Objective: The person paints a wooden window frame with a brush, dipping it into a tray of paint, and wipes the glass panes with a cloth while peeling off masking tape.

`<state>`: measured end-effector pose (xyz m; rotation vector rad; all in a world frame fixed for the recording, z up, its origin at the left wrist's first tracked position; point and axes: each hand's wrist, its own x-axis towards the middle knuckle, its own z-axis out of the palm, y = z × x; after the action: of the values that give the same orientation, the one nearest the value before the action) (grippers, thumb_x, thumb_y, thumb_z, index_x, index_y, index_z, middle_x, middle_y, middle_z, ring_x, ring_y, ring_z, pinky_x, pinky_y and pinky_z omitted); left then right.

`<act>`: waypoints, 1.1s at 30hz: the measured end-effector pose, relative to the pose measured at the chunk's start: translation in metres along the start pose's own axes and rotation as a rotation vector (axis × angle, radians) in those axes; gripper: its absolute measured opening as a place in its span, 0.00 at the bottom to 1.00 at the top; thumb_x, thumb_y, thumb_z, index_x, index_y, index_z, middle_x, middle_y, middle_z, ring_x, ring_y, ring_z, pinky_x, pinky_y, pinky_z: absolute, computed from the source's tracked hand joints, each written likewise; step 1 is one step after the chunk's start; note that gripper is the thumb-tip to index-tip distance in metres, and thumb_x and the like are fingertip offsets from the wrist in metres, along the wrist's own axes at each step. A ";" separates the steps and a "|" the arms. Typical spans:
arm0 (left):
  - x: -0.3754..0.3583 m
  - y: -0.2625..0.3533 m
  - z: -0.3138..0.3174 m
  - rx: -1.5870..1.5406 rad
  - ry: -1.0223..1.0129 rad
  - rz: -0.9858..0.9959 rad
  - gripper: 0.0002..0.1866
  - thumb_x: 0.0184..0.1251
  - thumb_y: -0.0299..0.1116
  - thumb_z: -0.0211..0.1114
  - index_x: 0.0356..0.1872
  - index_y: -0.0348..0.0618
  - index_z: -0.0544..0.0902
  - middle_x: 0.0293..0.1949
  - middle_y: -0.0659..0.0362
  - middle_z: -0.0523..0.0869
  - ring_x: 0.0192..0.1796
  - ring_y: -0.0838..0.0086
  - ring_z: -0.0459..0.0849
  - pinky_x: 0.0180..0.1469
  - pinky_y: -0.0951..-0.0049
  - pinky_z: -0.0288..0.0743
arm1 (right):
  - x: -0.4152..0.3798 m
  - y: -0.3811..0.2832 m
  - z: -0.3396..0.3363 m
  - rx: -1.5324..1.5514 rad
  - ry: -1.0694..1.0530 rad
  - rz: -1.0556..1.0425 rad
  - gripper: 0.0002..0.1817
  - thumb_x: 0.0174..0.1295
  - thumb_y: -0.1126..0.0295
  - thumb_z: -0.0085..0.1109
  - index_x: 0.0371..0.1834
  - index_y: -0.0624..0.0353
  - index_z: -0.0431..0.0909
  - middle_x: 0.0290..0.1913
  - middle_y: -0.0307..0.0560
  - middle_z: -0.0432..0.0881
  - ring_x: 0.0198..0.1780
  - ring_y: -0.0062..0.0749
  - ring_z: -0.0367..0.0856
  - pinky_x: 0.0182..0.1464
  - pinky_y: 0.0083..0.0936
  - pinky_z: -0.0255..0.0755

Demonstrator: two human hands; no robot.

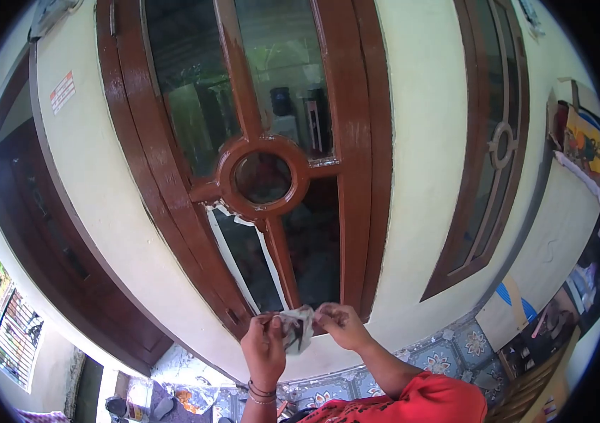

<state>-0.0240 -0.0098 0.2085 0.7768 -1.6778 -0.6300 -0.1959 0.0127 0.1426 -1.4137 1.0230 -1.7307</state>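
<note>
Both of my hands are raised in front of the brown-painted window frame, near its lower edge. My left hand pinches a crumpled, thin whitish piece with dark smears, which may be paper, tape or cloth. At its right edge, the fingers of my right hand are closed on a corner of it. Behind them, strips of white masking with a ragged top edge line the lower left pane. The wood around the round centre ring looks glossy.
To the left is a dark brown door; to the right, a second brown-framed window. Below, a can and an orange-stained plastic sheet lie on the patterned tile floor. Boards and clutter stand far right.
</note>
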 end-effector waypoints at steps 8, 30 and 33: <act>0.012 0.001 -0.014 0.190 -0.500 0.102 0.08 0.55 0.28 0.67 0.33 0.34 0.83 0.28 0.49 0.84 0.31 0.62 0.84 0.32 0.70 0.75 | 0.005 0.018 0.011 0.289 -0.532 0.039 0.43 0.59 0.69 0.62 0.74 0.54 0.45 0.70 0.40 0.56 0.68 0.23 0.58 0.64 0.25 0.59; 0.123 0.028 0.003 -0.390 -0.176 0.135 0.13 0.65 0.32 0.62 0.42 0.32 0.77 0.30 0.59 0.81 0.32 0.84 0.77 0.35 0.81 0.71 | 0.061 -0.093 0.043 0.454 -0.214 -0.104 0.19 0.68 0.70 0.49 0.61 0.62 0.67 0.53 0.41 0.77 0.52 0.21 0.75 0.57 0.23 0.68; 0.121 0.041 0.019 -0.338 -0.054 0.174 0.15 0.65 0.29 0.61 0.49 0.31 0.74 0.33 0.57 0.80 0.31 0.80 0.75 0.36 0.78 0.71 | 0.074 -0.108 0.049 0.658 -0.059 -0.069 0.19 0.67 0.73 0.48 0.61 0.63 0.67 0.52 0.43 0.78 0.51 0.26 0.78 0.56 0.26 0.71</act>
<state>-0.0679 -0.0763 0.3100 0.3716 -1.6107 -0.7902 -0.1641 -0.0090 0.2769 -1.0651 0.3134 -1.8274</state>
